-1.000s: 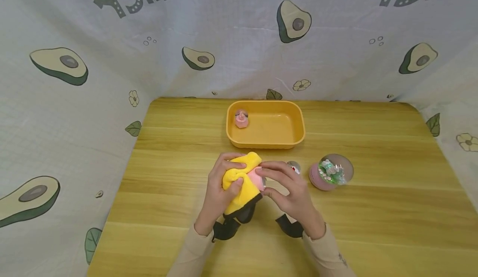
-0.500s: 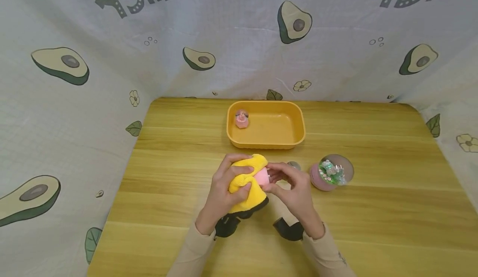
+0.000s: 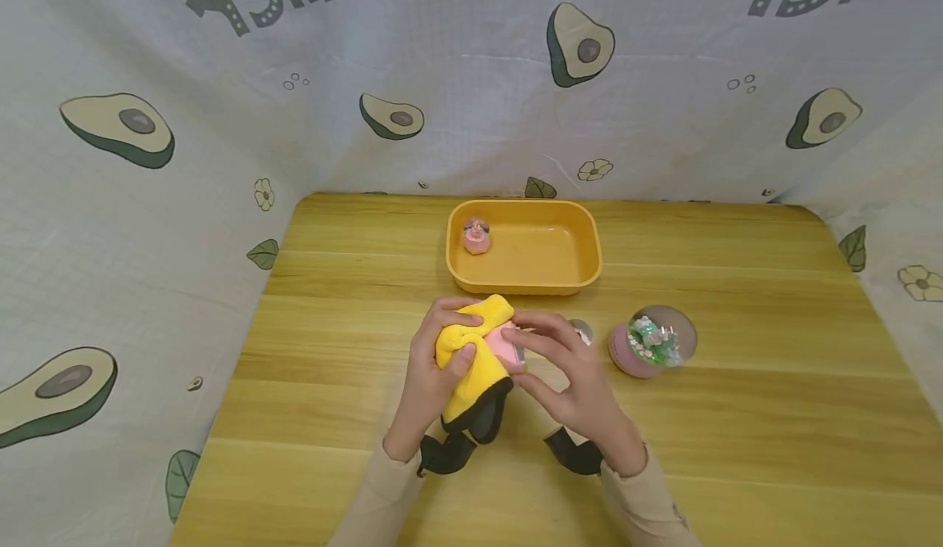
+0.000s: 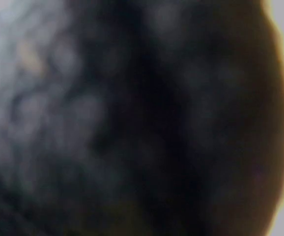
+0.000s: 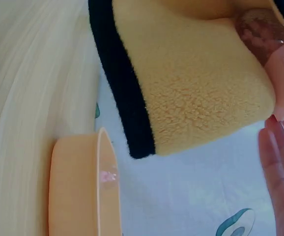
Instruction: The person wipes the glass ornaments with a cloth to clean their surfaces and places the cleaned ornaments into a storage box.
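Observation:
A yellow fleecy cloth (image 3: 460,367) with dark edging is bunched in my left hand (image 3: 427,375), wrapped around a small snow globe. Its pink base (image 3: 504,347) pokes out of the folds toward the right. The right hand (image 3: 582,379) pinches this base between thumb and fingers. Seen from the right wrist, a bit of the clear dome (image 5: 260,32) shows beside the cloth, with fingertips (image 5: 269,142) right at the base's bottom edge. The left wrist view is filled by blurred dark material (image 4: 132,118).
Beyond the hands stands a yellow tray (image 3: 526,287) with a small pink snow globe (image 3: 476,237) at its left end. A larger snow globe (image 3: 651,342) stands on the wooden table (image 3: 773,383) to the right. Another small globe (image 3: 582,330) is partly hidden behind the right hand.
Both hands, with cloth and snow globe, shift right and then back left. The pink base is turned a little, and the small globe behind the right hand is partly covered throughout.

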Available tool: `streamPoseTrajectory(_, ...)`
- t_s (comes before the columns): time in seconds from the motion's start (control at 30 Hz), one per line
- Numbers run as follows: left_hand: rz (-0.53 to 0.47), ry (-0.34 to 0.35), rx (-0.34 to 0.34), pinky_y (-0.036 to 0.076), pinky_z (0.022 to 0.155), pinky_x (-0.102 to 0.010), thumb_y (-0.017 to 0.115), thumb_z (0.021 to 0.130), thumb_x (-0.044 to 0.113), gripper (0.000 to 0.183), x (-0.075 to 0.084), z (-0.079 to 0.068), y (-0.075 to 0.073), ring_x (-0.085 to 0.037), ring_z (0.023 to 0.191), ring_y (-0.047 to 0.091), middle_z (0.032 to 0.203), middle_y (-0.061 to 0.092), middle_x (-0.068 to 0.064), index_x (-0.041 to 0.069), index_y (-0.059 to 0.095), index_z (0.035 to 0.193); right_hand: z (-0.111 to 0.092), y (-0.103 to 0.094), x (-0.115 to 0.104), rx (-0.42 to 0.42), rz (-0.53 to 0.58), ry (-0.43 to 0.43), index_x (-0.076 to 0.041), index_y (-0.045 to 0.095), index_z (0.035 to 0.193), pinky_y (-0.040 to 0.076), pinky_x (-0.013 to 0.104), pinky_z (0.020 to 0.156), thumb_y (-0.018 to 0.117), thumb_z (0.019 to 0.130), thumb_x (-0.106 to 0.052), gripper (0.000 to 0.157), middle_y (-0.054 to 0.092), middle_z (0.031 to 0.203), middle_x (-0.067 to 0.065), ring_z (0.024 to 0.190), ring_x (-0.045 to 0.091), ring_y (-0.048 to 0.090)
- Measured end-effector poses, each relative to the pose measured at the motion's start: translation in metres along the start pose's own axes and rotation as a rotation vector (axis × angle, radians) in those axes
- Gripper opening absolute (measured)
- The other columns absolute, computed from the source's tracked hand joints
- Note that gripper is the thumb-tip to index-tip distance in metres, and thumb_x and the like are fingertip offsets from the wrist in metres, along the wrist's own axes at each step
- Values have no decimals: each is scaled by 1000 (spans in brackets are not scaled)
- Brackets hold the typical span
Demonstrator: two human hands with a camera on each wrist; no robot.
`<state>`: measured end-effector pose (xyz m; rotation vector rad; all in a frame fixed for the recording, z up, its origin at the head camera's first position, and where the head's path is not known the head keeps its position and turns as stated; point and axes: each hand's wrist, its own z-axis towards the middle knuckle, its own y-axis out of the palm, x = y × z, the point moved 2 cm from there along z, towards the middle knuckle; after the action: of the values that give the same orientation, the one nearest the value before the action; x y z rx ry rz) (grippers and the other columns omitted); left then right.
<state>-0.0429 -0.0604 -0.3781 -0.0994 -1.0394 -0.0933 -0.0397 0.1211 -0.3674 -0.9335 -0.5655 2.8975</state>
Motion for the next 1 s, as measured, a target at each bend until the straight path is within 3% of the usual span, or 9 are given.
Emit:
streamPoseTrajectory(0.2,12,1,-19,50,78,-34,54,91,36,34,2,0,2,-31,102,54,117,54,-16,4,57,105,2,-2,0,33,-19,-29,4,66,110,47,23,89,68,86,-29,41,62,105,21,98,24,61)
streamPoseTrajectory(0.37,52,36,-34,51,77,-35,54,90,31,30,2,-1,1,-30,103,54,116,54,-16,5,58,104,2,-3,0,25,-3,1,6,64,109,48,22,84,69,85,-33,47,63,102,18,88,23,61)
streamPoseTrajectory(0.63,89,105,-56,50,85,-38,54,87,23,24,2,-1,-1,-31,105,55,116,54,-17,6,58,103,-1,0,0,-8,65,202,4,61,112,49,21,74,69,82,-40,54,62,94,9,80,17,57)
streamPoseTrajectory(1.0,138,246,-55,50,85,-37,53,91,22,22,0,0,1,-34,103,56,114,53,-19,5,57,104,-3,4,-4,42,160,416,3,61,108,50,20,64,66,87,-41,49,60,85,6,71,14,56)
